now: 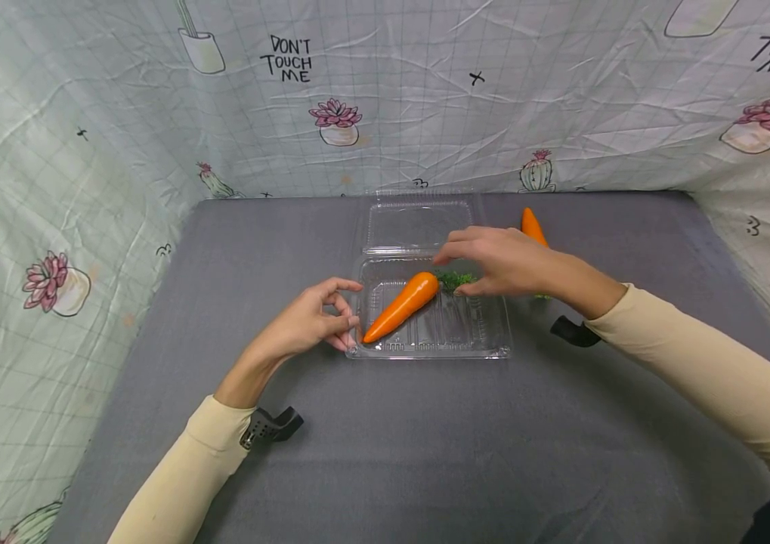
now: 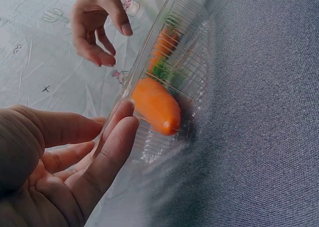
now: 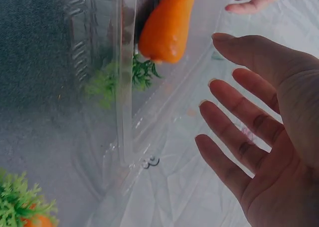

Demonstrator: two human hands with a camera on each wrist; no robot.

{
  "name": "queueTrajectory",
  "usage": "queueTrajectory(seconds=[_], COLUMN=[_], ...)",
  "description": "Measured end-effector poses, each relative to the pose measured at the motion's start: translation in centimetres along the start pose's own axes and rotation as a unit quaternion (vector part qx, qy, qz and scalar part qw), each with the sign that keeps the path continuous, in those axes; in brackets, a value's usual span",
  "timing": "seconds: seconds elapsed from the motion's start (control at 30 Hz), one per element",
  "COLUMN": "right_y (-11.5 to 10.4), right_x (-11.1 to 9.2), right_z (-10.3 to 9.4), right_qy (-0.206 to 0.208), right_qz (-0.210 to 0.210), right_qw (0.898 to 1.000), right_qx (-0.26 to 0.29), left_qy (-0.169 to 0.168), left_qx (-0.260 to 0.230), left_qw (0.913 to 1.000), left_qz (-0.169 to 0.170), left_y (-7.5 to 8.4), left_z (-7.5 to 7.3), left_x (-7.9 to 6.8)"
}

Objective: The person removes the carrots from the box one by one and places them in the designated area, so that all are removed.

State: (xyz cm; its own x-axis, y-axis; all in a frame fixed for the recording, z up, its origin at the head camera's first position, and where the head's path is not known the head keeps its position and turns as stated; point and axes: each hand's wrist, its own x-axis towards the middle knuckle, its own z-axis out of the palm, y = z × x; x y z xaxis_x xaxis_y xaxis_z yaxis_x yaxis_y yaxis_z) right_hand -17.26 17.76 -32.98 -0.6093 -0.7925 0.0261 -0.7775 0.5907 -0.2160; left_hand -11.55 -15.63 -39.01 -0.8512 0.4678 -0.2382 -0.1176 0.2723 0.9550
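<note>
A clear plastic clamshell container [image 1: 493, 332] lies on the grey table, its lid [image 1: 419, 227] folded back toward the wall. Inside the base, an orange carrot [image 1: 401, 308] rests diagonally, its tip at the near left corner and its green leafy top [image 1: 454, 281] toward the right. My left hand [image 1: 310, 321] holds the container's left edge, thumb and fingers on either side of the rim in the left wrist view. Above the leafy top hovers my right hand [image 1: 500, 261], fingers spread and holding nothing in the right wrist view.
Beyond the container's right side lies a second carrot [image 1: 533, 225], partly hidden behind the right hand; its leaves [image 3: 22, 199] show in the right wrist view. A patterned cloth [image 1: 412, 98] hangs at the back and sides of the grey table [image 1: 425, 453].
</note>
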Motion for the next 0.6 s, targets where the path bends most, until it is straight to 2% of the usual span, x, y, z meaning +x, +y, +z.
queueTrajectory(seconds=[0.27, 0.6], right_y=[-0.7, -1.1], right_x=[1.3, 3.2], right_z=[0.4, 1.2], right_qy=[-0.049, -0.081], right_qz=[-0.019, -0.04], right_qw=[0.999, 0.996], right_qx=[-0.008, 0.005], left_qy=[0.0, -0.003], left_qx=[0.003, -0.004], left_qw=[1.0, 0.9999], left_qz=[-0.003, -0.01], left_y=[0.2, 0.5], left_z=[0.0, -0.1], left_x=[0.0, 0.0])
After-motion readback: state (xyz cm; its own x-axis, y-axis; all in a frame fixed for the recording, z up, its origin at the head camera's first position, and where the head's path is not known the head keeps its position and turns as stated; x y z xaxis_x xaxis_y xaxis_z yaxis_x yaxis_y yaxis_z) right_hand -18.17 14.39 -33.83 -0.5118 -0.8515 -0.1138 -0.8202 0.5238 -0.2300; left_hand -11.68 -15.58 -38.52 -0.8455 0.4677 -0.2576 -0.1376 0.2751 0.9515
